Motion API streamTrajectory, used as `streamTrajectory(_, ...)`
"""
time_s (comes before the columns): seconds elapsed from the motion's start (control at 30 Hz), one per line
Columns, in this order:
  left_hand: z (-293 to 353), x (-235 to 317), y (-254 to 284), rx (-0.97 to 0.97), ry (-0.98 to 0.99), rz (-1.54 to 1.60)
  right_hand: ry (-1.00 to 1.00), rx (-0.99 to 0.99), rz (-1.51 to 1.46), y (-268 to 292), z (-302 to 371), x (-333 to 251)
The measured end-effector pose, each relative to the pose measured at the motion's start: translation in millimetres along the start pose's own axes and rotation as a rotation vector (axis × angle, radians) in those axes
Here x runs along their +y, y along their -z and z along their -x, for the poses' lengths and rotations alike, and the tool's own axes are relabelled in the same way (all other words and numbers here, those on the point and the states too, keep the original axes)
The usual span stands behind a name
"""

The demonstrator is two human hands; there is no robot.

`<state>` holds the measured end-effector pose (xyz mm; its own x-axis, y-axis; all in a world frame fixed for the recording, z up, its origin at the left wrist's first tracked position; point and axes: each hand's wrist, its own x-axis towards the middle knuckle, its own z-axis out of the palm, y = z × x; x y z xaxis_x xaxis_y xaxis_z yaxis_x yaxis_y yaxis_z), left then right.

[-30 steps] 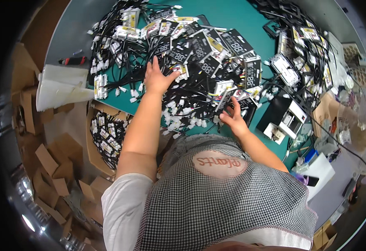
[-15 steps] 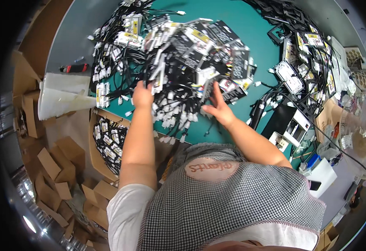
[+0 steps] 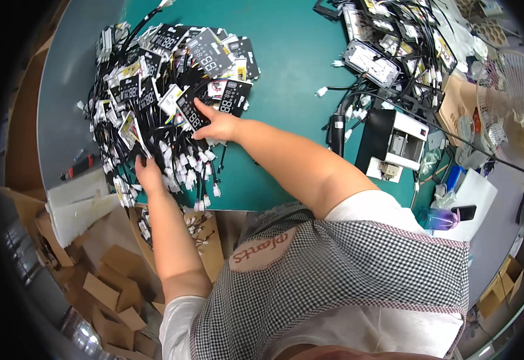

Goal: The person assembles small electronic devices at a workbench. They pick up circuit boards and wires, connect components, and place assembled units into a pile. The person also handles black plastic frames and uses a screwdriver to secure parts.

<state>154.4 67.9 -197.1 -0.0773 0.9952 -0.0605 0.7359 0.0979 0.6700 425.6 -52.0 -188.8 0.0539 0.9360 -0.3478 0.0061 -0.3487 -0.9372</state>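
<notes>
A heap of black display panels point(image 3: 211, 54) with black cables and white plug connectors point(image 3: 193, 171) spreads over the left part of the green work surface. My right hand point(image 3: 219, 125) presses against the heap's right edge, thumb and fingers apart, touching a dark display panel point(image 3: 191, 111). At the heap's near left edge is my left hand point(image 3: 148, 174), its thumb and a finger apart beside a white-edged module point(image 3: 131, 132). Its other fingers are partly hidden by cables. Neither hand visibly closes around a single piece.
A second pile of framed modules point(image 3: 371, 63) and cables lies at the right. Near it stand a black-and-white device point(image 3: 403, 141) and a fan point(image 3: 514, 120). A red-and-black tool point(image 3: 77, 167) and translucent sheets point(image 3: 82, 207) lie left. Cardboard boxes point(image 3: 115, 282) stand below.
The heap has shifted left against the cabled modules there, opening a wider gap to the right-hand pile. Both hands moved left with it. The whole view has also turned and shifted.
</notes>
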Motion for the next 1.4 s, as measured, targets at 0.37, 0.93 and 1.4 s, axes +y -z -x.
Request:
streamTrajectory(0.37,167,146,-43,-0.183,-0.932,-0.171,-0.069,0.178,0.100,58,89,27)
streamTrajectory(0.93,36,381,-124,-0.308,-0.826,0.262,0.017,0.729,0.014,369,62,-53)
streamTrajectory(1.4,-167,521,-371,-0.568,-0.445,0.104,-0.076,1.092,0.623,625,-90,-75)
